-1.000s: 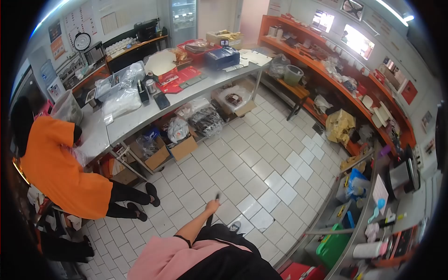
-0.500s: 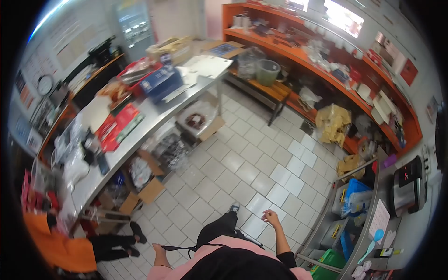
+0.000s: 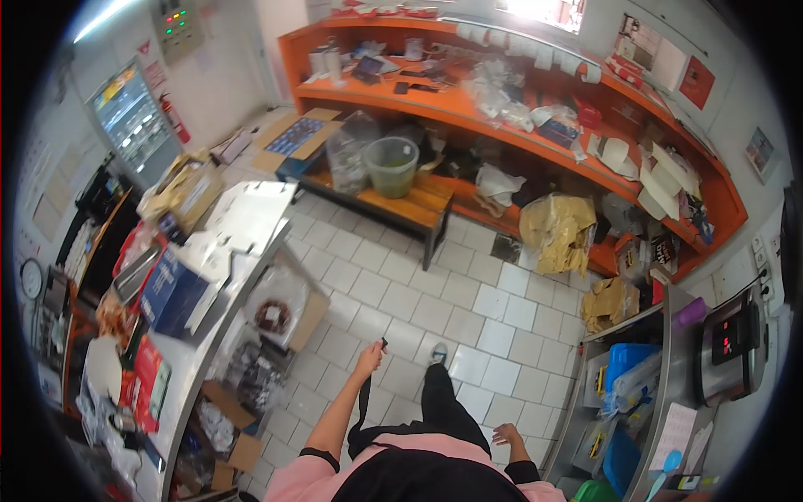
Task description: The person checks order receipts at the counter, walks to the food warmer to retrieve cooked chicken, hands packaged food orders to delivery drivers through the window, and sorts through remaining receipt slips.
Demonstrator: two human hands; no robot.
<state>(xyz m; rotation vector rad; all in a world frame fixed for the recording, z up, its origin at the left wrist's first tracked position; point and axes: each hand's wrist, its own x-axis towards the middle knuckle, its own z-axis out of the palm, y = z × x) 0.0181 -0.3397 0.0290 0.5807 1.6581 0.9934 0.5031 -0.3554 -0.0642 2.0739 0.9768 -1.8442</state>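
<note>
Held out over the tiled floor, my left hand (image 3: 369, 360) is closed around a black strap (image 3: 363, 403) that hangs down toward my waist. A small dark end of it pokes out above the fingers. My right hand (image 3: 507, 434) is low beside my right leg, fingers apart and holding nothing. Nearest to my left hand is the metal table (image 3: 191, 407) with open boxes under it. One shoe (image 3: 438, 353) shows ahead of my body.
An orange counter (image 3: 468, 107) runs along the far wall. Before it stands a wooden bench (image 3: 428, 203) with a bucket (image 3: 391, 167). Brown bags (image 3: 559, 233) lie on its lower shelf. At the right is a metal shelf unit (image 3: 667, 368) with bins and a cooker (image 3: 730, 343).
The view has turned left and moved forward. My left hand has risen out in front with the strap. My right hand has dropped closer to my body. The person in orange is out of view.
</note>
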